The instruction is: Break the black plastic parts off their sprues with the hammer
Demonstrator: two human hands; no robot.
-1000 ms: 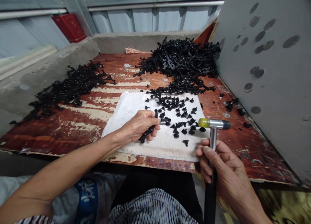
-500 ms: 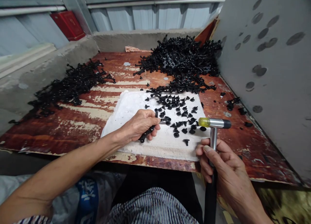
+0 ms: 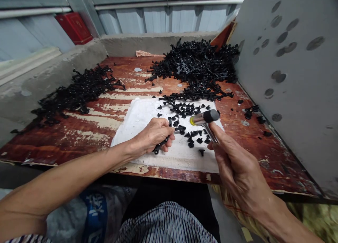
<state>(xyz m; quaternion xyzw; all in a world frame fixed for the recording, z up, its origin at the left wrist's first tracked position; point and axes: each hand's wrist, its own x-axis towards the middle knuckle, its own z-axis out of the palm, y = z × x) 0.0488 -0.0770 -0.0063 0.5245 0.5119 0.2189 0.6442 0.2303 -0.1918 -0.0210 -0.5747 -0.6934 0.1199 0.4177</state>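
My left hand (image 3: 155, 136) is closed around a black plastic part (image 3: 160, 144) over the white cloth (image 3: 142, 113); the part's ends stick out past my fingers. Just right of my fingertips lie small black plugs with round bases (image 3: 190, 144), scattered on the cloth. My right hand (image 3: 235, 162) grips a hammer (image 3: 204, 118) with a metal head, one yellow face and one black face. The yellow face tilts down to the left above the plugs. My palm hides most of the handle.
A big heap of black parts (image 3: 200, 63) lies at the back of the worn red-brown board (image 3: 126, 72). Another pile of black parts (image 3: 76, 91) is on the left. A grey spotted panel (image 3: 295, 77) stands along the right side. A red box (image 3: 75, 27) sits at the back left.
My right hand has swung the hammer up and to the left, so its head is now nearer my left hand and tilted. My left hand has stayed almost still.
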